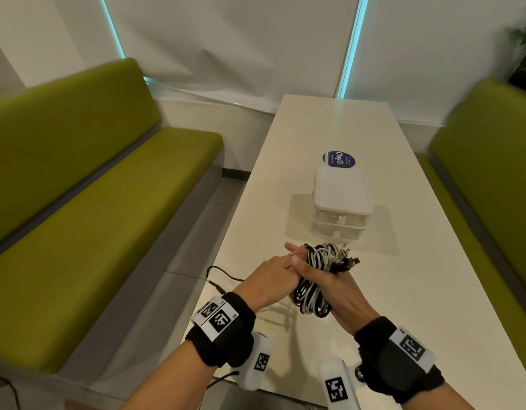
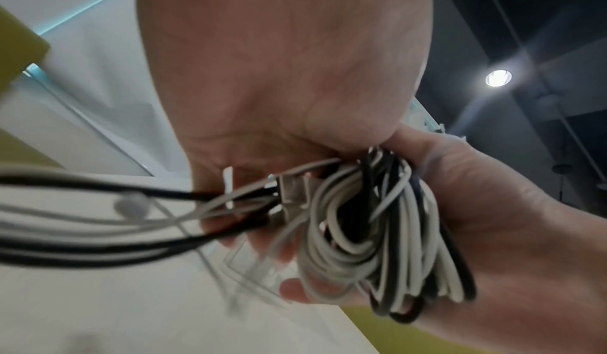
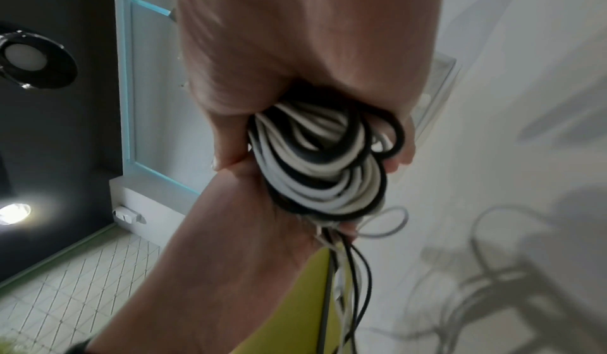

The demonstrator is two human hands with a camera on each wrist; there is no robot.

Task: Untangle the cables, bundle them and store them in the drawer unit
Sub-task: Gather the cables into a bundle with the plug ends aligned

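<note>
The bundle of black and white cables [image 1: 315, 279] is held above the near part of the white table [image 1: 433, 291], between both hands. The right hand [image 1: 335, 294] has its fingers curled around the coil and grips it from the 4 o'clock side; in the right wrist view the loops sit inside its closed fingers. The left hand [image 1: 273, 276] comes from 8 o'clock and lies against the right one, with its fingers wrapped on the same bundle; in the left wrist view loose black and white strands run out from it to the 9 o'clock side. The plug ends [image 1: 349, 258] stick out of the coil at 1 o'clock.

The drawer unit [image 1: 340, 205] stands on the table at 12 o'clock from the hands, near them but apart. It is of clear white plastic with two drawers, one on the other, both pushed in. What is inside I cannot tell. Behind it, at 12 o'clock, a round dark sticker [image 1: 338, 159] lies on the table
</note>
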